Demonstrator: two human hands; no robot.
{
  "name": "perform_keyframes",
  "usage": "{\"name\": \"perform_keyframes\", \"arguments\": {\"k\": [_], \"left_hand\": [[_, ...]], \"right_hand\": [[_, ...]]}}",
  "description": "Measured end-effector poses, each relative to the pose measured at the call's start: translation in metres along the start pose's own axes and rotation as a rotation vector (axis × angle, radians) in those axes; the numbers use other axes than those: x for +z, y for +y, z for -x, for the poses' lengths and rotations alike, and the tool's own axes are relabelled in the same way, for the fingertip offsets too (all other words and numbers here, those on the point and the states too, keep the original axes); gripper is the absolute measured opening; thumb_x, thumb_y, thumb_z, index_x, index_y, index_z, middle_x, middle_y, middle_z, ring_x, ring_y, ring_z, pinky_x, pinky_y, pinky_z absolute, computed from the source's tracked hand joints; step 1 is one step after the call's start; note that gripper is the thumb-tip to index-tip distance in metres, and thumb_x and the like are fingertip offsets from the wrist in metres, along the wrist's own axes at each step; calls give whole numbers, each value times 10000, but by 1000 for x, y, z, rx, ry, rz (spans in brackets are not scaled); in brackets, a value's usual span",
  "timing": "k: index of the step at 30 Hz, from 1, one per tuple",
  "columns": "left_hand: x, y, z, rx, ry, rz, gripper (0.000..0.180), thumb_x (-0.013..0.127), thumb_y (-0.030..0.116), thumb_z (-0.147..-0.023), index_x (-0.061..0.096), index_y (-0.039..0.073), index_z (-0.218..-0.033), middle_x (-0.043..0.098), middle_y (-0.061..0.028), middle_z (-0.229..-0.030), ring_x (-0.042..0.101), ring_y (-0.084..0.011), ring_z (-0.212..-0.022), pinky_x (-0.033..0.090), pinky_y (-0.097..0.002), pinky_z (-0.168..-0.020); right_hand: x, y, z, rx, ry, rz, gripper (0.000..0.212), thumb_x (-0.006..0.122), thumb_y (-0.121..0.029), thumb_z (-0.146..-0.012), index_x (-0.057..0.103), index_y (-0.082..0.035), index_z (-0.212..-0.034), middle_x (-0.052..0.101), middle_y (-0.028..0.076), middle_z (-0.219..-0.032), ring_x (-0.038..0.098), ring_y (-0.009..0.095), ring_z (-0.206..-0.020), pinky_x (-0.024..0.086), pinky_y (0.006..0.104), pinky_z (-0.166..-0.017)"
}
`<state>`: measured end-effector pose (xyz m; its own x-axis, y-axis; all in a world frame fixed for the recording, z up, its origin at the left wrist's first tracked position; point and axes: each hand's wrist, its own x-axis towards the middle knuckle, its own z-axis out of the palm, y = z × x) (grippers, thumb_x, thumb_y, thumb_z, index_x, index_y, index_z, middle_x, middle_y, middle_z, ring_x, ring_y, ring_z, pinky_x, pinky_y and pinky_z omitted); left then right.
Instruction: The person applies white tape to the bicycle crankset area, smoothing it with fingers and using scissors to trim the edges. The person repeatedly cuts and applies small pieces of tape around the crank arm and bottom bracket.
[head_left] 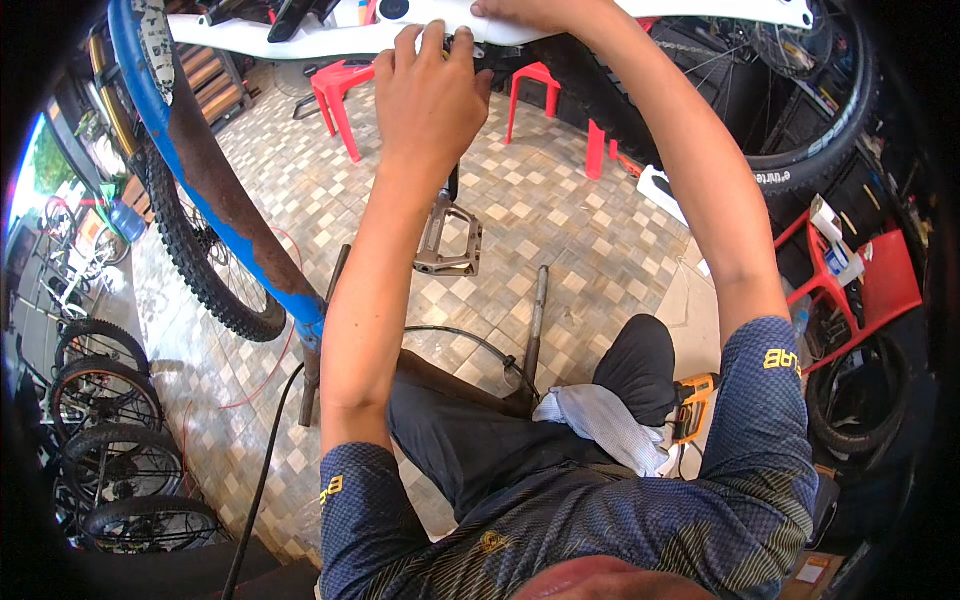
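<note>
A white bicycle frame [340, 47] spans the top of the view, with a round dark opening in it. My left hand [432, 105] reaches up to its lower edge, fingers bent over a small part there; the hand hides most of that part. Beside it, my right hand [535, 12] lies against the white frame, its fingers partly cut off by the upper edge of the picture. Below my left wrist hangs a metal platform pedal [450, 240] on a dark crank.
A blue and brown bar [215, 190] slants down at left beside a knobby bicycle tyre [190, 255]. Red stools [338, 95] stand beyond the frame. A grey cloth [610, 425] lies on my lap, near an orange power tool [693, 408]. Several bicycle wheels [105, 395] line the left.
</note>
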<state>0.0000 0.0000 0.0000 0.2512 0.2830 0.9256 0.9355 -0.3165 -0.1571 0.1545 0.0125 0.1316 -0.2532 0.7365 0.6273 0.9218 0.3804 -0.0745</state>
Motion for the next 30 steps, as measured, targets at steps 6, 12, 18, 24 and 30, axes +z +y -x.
{"name": "perform_keyframes", "arguments": {"k": [6,12,18,24,30], "left_hand": [[3,5,1,-22,28,24,473,765,338,-872,709,105,-1281,631,-133,-1338,552,-320,-1263,452,-472,-1000],[7,2,3,-8,61,46,463,766,318,-868,711,104,-1275,636,-141,-1328,572,-324,-1239,459,-463,-991],[7,3,5,-16,47,86,428,768,314,-867,731,118,-1245,624,-157,-1347,569,-337,-1243,465,-468,-990],[9,-1,8,-32,75,237,366,782,292,-865,756,105,-1178,606,-178,-1366,561,-372,-1246,465,-462,-1029],[8,-11,3,-236,261,660,237,783,217,-890,770,76,-1081,693,-157,-1189,680,-291,-1057,529,-380,-931]], "right_hand": [[1,6,-12,-37,-16,-27,279,810,-366,-778,799,-104,-873,762,148,-866,747,324,-848,573,441,-775],[3,9,-12,-65,-35,-114,256,804,-336,-793,791,-95,-881,756,145,-854,740,304,-829,558,421,-761],[5,13,-16,-120,-46,-163,227,799,-308,-802,793,-100,-892,762,136,-864,743,280,-838,558,409,-767],[10,18,-20,-210,-18,-125,221,768,-266,-817,786,-86,-945,760,156,-913,739,293,-860,555,416,-772],[8,29,-28,-305,-9,-222,216,719,-204,-831,763,-38,-963,743,180,-867,721,281,-792,548,405,-732]]}}
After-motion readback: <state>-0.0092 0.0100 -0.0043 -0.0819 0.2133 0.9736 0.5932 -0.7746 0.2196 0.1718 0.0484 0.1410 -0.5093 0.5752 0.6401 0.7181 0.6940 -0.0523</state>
